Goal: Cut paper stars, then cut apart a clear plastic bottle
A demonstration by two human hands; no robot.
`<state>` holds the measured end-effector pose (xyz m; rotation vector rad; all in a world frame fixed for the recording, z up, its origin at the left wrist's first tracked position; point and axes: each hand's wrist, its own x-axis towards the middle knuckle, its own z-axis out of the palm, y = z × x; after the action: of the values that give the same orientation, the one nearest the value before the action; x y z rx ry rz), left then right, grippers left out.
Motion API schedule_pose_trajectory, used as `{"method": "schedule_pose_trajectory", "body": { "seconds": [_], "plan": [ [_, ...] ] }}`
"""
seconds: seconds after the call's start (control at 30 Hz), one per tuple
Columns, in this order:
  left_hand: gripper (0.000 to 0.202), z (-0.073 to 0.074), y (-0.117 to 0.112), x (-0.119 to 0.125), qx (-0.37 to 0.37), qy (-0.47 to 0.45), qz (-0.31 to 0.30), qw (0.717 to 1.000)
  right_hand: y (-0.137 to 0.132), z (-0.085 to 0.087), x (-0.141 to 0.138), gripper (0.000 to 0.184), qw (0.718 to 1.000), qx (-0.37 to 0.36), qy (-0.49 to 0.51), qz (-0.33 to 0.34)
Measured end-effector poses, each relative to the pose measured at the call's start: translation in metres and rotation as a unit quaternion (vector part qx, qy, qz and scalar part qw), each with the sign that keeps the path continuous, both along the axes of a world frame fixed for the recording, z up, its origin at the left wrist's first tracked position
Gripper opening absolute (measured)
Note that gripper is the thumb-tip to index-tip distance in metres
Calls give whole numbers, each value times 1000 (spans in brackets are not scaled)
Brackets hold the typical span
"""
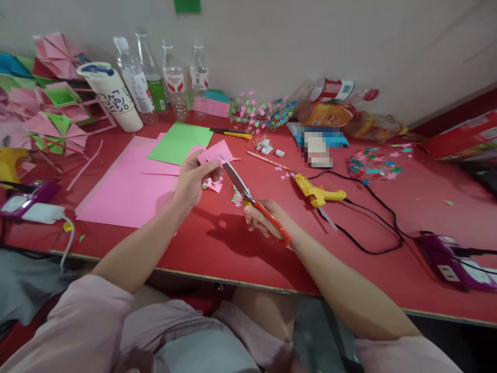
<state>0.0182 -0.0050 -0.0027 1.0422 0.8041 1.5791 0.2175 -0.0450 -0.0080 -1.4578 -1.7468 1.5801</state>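
My left hand [192, 181] pinches a small pink piece of paper [216, 151] between thumb and fingers, held above the table. In my right hand [262, 220] are orange-handled scissors [272, 220], their blades pointing up and left. The blade tips meet the pink paper near my left thumb; whether they have cut into it I cannot tell. Below the hands lie small pink and green paper stars [237, 197] and cut scraps [213, 184]. Large pink sheets [120, 181] and a green sheet [180, 142] lie to the left of my left hand.
A yellow glue gun [316, 191] with a black cord lies right of the scissors. A yellow utility knife [233, 133], a pencil [267, 159] and bags of paper stars [375, 163] lie behind. Several bottles [174, 83] and a white tumbler [112, 98] stand along the wall. Purple power strips [446, 261] flank the table.
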Motion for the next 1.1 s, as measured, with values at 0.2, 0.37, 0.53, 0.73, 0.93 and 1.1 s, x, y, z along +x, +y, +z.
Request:
{"method": "schedule_pose_trajectory", "body": {
  "seconds": [0.2, 0.37, 0.53, 0.73, 0.93, 1.1],
  "plan": [
    [14, -3, -3, 4, -3, 10, 3, 1000, 0, 0, -1, 50, 1000, 4, 0, 3],
    [12, -2, 2, -2, -8, 24, -6, 1000, -2, 17, 0, 49, 998, 12, -59, -10],
    [15, -2, 10, -14, -8, 41, -40, 998, -2, 27, 1, 46, 996, 27, -90, -7],
    [15, 2, 12, -21, -12, 95, -65, 993, -1, 22, 2, 45, 996, 36, -85, 5],
    [15, 5, 10, -20, -16, 96, -67, 993, -3, 16, 0, 47, 996, 37, -83, -8],
    [15, 7, 8, -19, -20, 88, -66, 994, -5, 17, -2, 46, 996, 29, -87, -15]
  ]
}}
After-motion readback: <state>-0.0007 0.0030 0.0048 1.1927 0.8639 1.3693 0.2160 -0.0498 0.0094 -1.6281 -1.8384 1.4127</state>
